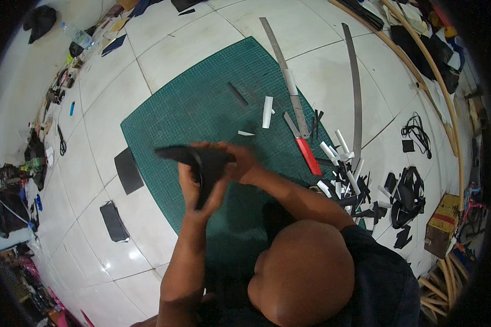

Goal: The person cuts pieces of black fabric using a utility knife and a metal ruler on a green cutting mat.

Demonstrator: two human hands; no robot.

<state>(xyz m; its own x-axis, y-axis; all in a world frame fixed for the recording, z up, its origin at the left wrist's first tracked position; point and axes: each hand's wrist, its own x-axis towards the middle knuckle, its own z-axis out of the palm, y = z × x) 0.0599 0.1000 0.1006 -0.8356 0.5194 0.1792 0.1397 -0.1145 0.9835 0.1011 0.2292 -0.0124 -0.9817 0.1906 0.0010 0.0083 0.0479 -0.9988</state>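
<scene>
Above the green cutting mat (174, 109) I hold a black, flexible sheet-like piece (213, 163), bent into a fold. My left hand (217, 191) is closed around its lower part, with the piece between thumb and fingers. My right hand (244, 163) grips its right edge, slightly blurred; some fingertips are hidden behind the piece. On the mat beyond lie a white strip (268, 111), a small white scrap (246, 133) and a dark strip (238, 94). A red-handled knife (309, 156) lies right of my right hand, beside a steel ruler (296, 109).
A heap of black and white offcuts (346, 174) covers the mat's right edge. A longer metal ruler (354, 87) lies past it. Black sheets (128, 171) lie at left, scissors (61, 140) farther out. A box (442, 226) and bent canes (447, 109) stand at right.
</scene>
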